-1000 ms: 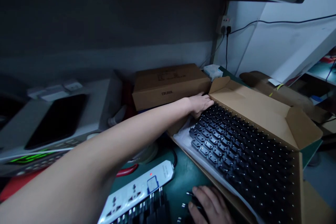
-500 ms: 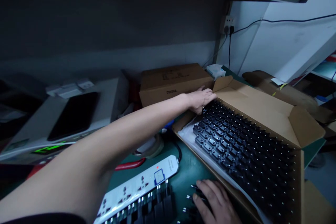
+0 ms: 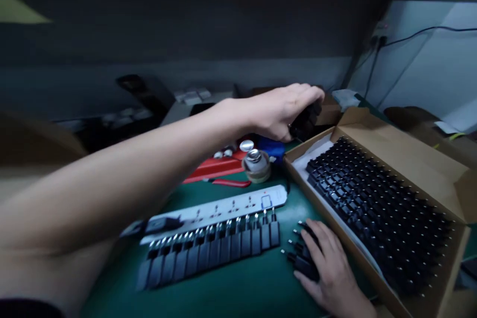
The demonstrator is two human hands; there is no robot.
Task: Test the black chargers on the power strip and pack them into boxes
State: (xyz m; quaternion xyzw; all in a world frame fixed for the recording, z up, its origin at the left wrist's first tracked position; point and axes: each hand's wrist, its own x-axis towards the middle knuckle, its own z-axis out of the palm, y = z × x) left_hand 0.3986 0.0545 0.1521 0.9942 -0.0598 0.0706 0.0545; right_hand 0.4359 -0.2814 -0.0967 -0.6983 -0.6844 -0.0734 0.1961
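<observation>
Our left hand (image 3: pixel 279 114) pinches a black adapter (image 3: pixel 306 120) in curled fingers above the desk (image 3: pixel 231 293); our right hand (image 3: pixel 328 268) presses its fingers together over more adapters (image 3: pixel 303 258), just beside the open carton (image 3: pixel 421 179); a row of adapters (image 3: pixel 208 251) lies along the power strip (image 3: pixel 219 211).

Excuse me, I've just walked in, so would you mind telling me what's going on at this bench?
A person is handling black plug adapters with bare hands. The left hand grips a black adapter above the green bench mat. The right hand is curled over a small cluster of adapters beside an open cardboard box packed with rows of adapters. Another row of adapters lies along a white power strip.
</observation>
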